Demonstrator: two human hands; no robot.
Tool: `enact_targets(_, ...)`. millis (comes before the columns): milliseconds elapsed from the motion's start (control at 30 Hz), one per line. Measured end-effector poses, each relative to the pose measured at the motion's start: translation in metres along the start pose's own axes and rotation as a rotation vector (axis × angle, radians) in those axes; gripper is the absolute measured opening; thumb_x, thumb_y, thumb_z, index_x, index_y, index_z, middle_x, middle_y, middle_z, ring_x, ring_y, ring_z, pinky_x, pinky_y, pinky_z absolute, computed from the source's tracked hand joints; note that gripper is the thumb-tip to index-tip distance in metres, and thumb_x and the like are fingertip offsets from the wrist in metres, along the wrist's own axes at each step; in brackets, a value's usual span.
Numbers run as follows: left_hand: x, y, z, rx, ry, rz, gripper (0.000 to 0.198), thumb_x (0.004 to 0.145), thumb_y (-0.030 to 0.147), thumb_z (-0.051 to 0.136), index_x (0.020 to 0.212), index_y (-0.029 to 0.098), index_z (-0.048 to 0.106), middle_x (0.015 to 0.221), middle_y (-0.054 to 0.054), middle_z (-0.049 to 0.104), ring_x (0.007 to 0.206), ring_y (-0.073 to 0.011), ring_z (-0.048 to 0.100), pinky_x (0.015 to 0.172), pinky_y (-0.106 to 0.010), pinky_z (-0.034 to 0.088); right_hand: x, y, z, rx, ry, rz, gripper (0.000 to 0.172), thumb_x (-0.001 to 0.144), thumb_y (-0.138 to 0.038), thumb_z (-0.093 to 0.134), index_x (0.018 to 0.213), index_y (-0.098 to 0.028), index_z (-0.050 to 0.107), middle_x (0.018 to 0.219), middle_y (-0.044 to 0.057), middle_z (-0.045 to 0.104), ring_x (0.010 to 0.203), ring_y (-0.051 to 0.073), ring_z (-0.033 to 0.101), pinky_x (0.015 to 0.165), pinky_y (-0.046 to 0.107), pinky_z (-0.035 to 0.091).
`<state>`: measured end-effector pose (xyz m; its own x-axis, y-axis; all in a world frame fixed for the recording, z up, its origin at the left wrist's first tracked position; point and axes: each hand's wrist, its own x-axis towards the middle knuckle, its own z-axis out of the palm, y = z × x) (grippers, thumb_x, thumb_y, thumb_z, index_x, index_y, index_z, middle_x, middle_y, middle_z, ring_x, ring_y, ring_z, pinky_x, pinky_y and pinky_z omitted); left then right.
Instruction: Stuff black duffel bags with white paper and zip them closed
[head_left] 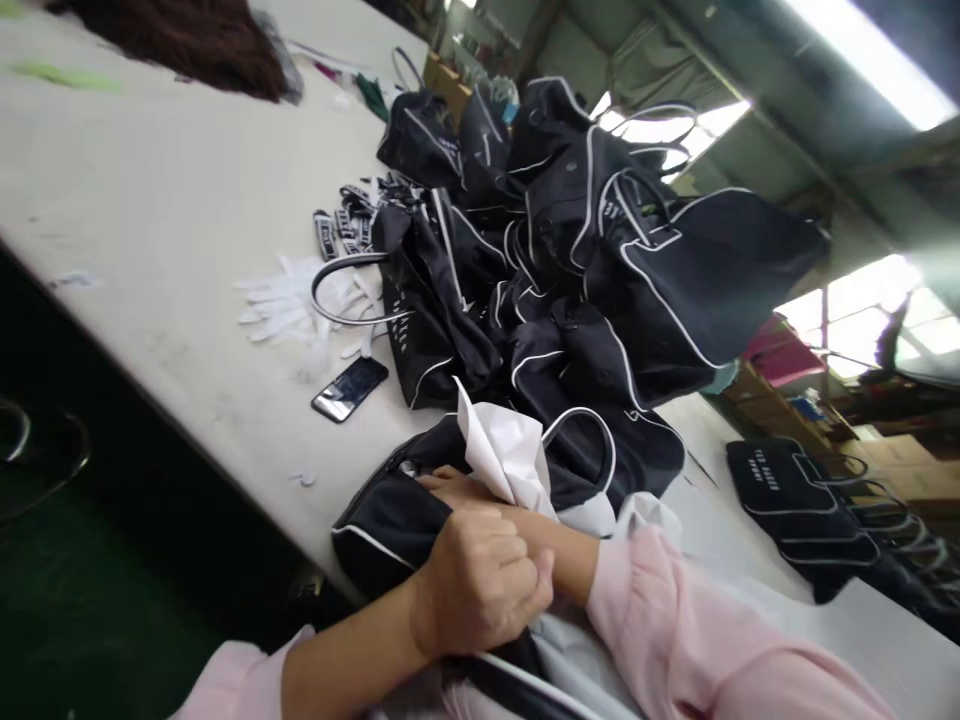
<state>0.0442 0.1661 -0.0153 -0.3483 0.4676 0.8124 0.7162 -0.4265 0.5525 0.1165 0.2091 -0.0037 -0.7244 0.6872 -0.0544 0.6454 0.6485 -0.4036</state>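
Near edge, 6 o'clock: my left hand (480, 585) is a closed fist, fingers curled tight, clamped as far as I can judge on the near rim of one black bag (386, 525). The bag lies on the worktop (172, 200) edge, touching the fist and spreading from it toward 10 o'clock. Its long axis seems to run about 8 to 2 o'clock.

My right hand (450, 487) comes in from 4 o'clock, pink sleeve (675, 630) behind it, and crosses just beyond the fist toward the bag's mouth. Only the back of it shows; I cannot tell if its fingers are apart or closed. The left hand is nearer me; the right sits deeper, at the opening.

One wad of white paper (504, 452) stands up at 12 o'clock of the right hand, touching the bag's mouth.

Mid distance:
- one phone (350, 388), face up, 11 o'clock of the hands, just beside the pile
- a loose heap of white gloves (281, 300); count unclear
- a pile of bags (600, 260), black with white piping, at 12 to 1 o'clock; at least five, tangled, no exact count

Far:
- a scatter of woven labels (337, 228) past the gloves
- a stack of flat bags (795, 500) at 3 o'clock, well apart
- one heap of brown fabric (195, 40) at 10 o'clock
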Motion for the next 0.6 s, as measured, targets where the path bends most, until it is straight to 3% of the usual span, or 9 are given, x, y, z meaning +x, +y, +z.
enact_targets(133,0.003,0.01,-0.017,-0.112,-0.069,-0.016,0.033,0.083,0.0,0.062,0.059,0.016,0.046,0.056,0.002,0.046,0.056,-0.0111,0.04,0.055,-0.032,0.031,0.036,0.0,-0.048,-0.002,0.041,-0.061,0.062,0.079,-0.064,0.07,0.122,-0.02,0.066,0.108,0.018,0.066,0.106,0.032,0.064,0.088,0.048,0.058)
enact_targets(233,0.014,-0.001,-0.04,0.009,-0.001,-0.086,0.016,0.083,0.0,0.067,0.083,0.014,0.059,0.077,-0.002,0.061,0.077,-0.0144,0.058,0.076,-0.03,0.047,0.052,0.021,-0.09,-0.002,0.061,-0.075,0.076,0.076,-0.067,0.071,0.134,-0.02,0.059,0.127,0.019,0.06,0.124,0.034,0.055,0.101,0.051,0.052)
enact_targets(267,0.022,-0.01,-0.046,0.099,0.018,-0.113,0.017,0.083,0.007,0.071,0.097,0.013,0.061,0.092,-0.007,0.064,0.091,-0.0187,0.061,0.088,-0.033,0.048,0.053,0.031,-0.102,0.003,0.048,-0.088,0.08,0.075,-0.067,0.072,0.137,-0.02,0.056,0.133,0.019,0.057,0.129,0.035,0.051,0.105,0.052,0.049)
enact_targets(333,0.042,-0.029,-0.046,0.231,-0.025,-0.14,0.049,0.083,0.029,0.076,0.124,0.011,0.056,0.124,-0.017,0.058,0.121,-0.0304,0.053,0.109,-0.046,0.04,0.053,0.051,-0.12,0.029,0.019,-0.113,0.086,0.074,-0.066,0.074,0.143,-0.02,0.05,0.142,0.019,0.049,0.137,0.035,0.043,0.111,0.054,0.042)
enact_targets(400,0.062,-0.046,-0.034,0.232,-0.183,-0.128,0.076,0.082,0.05,0.073,0.142,0.013,0.044,0.146,-0.019,0.043,0.137,-0.0363,0.039,0.118,-0.054,0.029,0.05,0.07,-0.128,0.064,-0.013,-0.127,0.093,0.073,-0.064,0.076,0.147,-0.019,0.044,0.15,0.019,0.041,0.143,0.036,0.034,0.116,0.055,0.035)
enact_targets(433,0.07,-0.052,-0.027,0.19,-0.287,-0.124,0.079,0.084,0.056,0.068,0.146,0.015,0.04,0.15,-0.018,0.039,0.14,-0.0354,0.035,0.119,-0.053,0.028,0.048,0.076,-0.128,0.088,-0.042,-0.137,0.095,0.073,-0.062,0.077,0.149,-0.018,0.041,0.153,0.02,0.037,0.145,0.036,0.031,0.118,0.055,0.031)
enact_targets(533,0.077,-0.06,-0.015,0.067,-0.564,-0.198,0.056,0.094,0.057,0.053,0.135,0.019,0.052,0.14,-0.011,0.052,0.132,-0.0281,0.047,0.113,-0.044,0.037,0.037,0.081,-0.112,0.232,-0.131,-0.231,0.099,0.078,-0.052,0.076,0.154,-0.014,0.026,0.155,0.02,0.034,0.145,0.03,0.033,0.12,0.047,0.03)
enact_targets(600,0.067,-0.062,-0.025,0.007,-0.754,-0.337,0.039,0.099,0.052,0.042,0.107,0.02,0.064,0.11,-0.006,0.066,0.107,-0.0223,0.06,0.097,-0.034,0.047,0.024,0.075,-0.096,0.258,-0.177,-0.398,0.083,0.087,-0.038,0.069,0.153,-0.012,0.026,0.153,0.018,0.038,0.142,0.025,0.037,0.119,0.039,0.032)
